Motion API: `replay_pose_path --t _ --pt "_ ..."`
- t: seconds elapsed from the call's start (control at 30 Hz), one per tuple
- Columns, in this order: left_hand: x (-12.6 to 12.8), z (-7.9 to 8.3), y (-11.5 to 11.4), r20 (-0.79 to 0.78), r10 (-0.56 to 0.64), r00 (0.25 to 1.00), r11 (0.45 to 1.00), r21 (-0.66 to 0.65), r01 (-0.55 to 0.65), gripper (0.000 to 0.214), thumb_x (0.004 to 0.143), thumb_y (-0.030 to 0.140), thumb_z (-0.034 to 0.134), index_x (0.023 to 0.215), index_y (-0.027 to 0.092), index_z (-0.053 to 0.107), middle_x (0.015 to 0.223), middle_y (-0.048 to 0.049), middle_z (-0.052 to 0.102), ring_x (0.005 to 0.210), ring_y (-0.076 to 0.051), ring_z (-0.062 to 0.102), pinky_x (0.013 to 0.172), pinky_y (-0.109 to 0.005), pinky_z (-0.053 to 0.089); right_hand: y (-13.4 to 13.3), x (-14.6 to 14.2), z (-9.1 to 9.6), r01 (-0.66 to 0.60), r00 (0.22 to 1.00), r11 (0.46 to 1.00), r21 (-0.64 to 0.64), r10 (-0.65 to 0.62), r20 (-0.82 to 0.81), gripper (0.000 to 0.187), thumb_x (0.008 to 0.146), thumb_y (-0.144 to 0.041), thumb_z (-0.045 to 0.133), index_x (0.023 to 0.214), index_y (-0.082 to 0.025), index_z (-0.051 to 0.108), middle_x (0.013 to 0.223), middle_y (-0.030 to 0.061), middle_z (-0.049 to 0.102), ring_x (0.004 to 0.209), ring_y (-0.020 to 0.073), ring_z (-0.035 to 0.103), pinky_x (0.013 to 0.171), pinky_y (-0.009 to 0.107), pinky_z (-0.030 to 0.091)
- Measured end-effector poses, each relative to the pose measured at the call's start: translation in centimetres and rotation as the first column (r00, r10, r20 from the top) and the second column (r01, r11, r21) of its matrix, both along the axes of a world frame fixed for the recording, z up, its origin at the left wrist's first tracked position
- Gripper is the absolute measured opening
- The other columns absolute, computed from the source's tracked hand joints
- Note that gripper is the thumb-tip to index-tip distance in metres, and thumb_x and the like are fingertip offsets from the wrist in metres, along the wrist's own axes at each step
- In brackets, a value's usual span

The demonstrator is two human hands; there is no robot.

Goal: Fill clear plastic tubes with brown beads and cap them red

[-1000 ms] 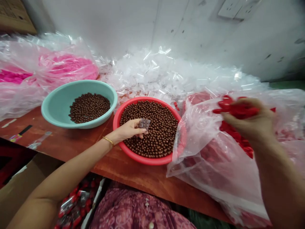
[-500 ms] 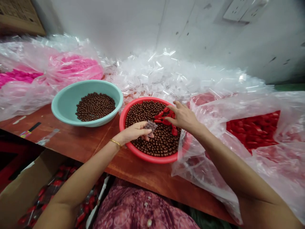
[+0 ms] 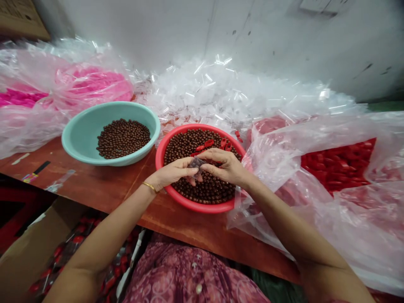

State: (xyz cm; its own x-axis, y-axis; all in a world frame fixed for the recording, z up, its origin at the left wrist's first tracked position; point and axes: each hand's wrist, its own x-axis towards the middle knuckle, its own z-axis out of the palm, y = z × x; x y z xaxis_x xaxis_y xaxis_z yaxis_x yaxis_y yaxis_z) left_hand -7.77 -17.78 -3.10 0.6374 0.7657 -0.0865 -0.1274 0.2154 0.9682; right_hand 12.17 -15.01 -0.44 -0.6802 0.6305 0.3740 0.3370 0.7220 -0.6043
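Note:
A red bowl [image 3: 164, 151] full of small brown balls [image 3: 208, 189] stands at the table's middle. Both hands meet above it. My left hand [image 3: 172, 172], with a thin gold bangle, pinches a small clear plastic bag [image 3: 196, 163]. My right hand [image 3: 225, 166] is closed on the same bag from the right, fingertips touching the left hand's. Several loose red plastic pieces [image 3: 208, 144] lie on the balls at the bowl's far side.
A teal bowl [image 3: 82, 130] with more brown balls sits to the left. A heap of clear small bags [image 3: 227, 97] lies behind. A big plastic sack of red pieces [image 3: 341, 164] fills the right; sacks of pink pieces [image 3: 91, 82] stand far left. A cardboard box [image 3: 28, 248] is below the table.
My right hand left the sack with red pieces, dropped them onto the balls in the red bowl, then moved left to join my left hand on the small bag.

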Motion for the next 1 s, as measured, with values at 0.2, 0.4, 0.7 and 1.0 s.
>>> replay_pose_path --t 0.2,0.4,0.7,1.0 --pt "0.0 0.0 0.1 0.012 -0.002 1.000 1.000 0.001 0.002 0.030 0.076 0.038 0.066 0.089 0.013 0.055 0.075 -0.0022 0.063 0.061 -0.009 0.058 0.059 -0.022 0.047 -0.8 -0.4 -0.9 0.061 0.989 0.974 -0.220 -0.089 -0.121 0.022 0.082 -0.040 0.060 0.080 -0.018 0.057 0.063 -0.0028 0.054 0.054 0.0084 0.046 0.051 0.021 0.040" --pt "0.2 0.0 -0.2 0.017 0.136 0.991 0.990 0.034 -0.136 0.026 0.077 0.034 0.064 0.087 0.013 0.054 0.074 -0.0003 0.061 0.061 -0.007 0.055 0.060 -0.020 0.045 -2.8 -0.4 -2.5 0.192 0.959 0.941 -0.279 -0.241 -0.151 0.023 0.085 -0.043 0.054 0.079 -0.021 0.051 0.066 -0.0023 0.054 0.055 0.0096 0.048 0.051 0.022 0.041" --pt "0.4 -0.3 0.4 0.056 0.409 0.911 0.912 -0.056 -0.406 0.035 0.071 0.037 0.069 0.095 0.014 0.060 0.086 -0.0020 0.064 0.066 -0.007 0.057 0.062 -0.020 0.047 -0.3 4.2 -0.7 0.440 0.782 0.876 0.196 -0.481 0.397 0.024 0.088 -0.033 0.048 0.097 -0.020 0.066 0.095 0.0078 0.070 0.082 0.0206 0.064 0.073 0.033 0.049" --pt "0.8 -0.6 0.3 0.065 0.492 0.868 0.870 0.011 -0.494 0.034 0.071 0.028 0.069 0.100 0.015 0.057 0.093 -0.0032 0.065 0.079 -0.010 0.061 0.070 -0.022 0.050 5.9 0.9 -0.7 0.260 0.642 0.887 0.381 -0.454 0.618 0.037 0.087 -0.022 0.043 0.120 -0.014 0.058 0.126 0.0133 0.058 0.113 0.0275 0.053 0.093 0.038 0.043"
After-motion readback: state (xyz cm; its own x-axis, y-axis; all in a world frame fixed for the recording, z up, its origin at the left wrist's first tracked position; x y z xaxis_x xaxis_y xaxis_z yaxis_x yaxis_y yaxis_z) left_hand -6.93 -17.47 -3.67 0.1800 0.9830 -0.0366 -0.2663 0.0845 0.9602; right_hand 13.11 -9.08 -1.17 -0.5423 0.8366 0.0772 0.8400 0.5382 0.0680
